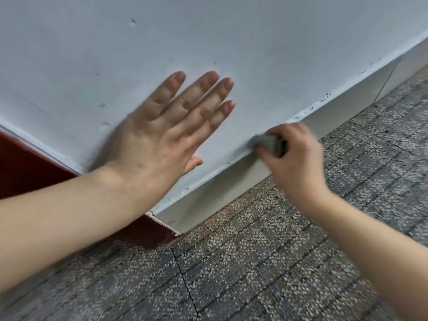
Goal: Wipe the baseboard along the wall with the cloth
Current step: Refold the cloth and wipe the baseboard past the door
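A white baseboard (342, 107) runs diagonally from lower left to upper right along the foot of a pale wall (231, 31). My right hand (296, 156) grips a small grey cloth (268, 142) and presses it against the top edge of the baseboard; hand and cloth are blurred. My left hand (166, 133) lies flat on the wall above the baseboard, fingers spread, holding nothing. Dark specks dot the baseboard's top edge to the right of the cloth.
A dark red panel (23, 170) meets the wall at a corner on the left, partly behind my left forearm. Grey speckled carpet tiles (254, 274) cover the floor in front, with a seam running toward the corner.
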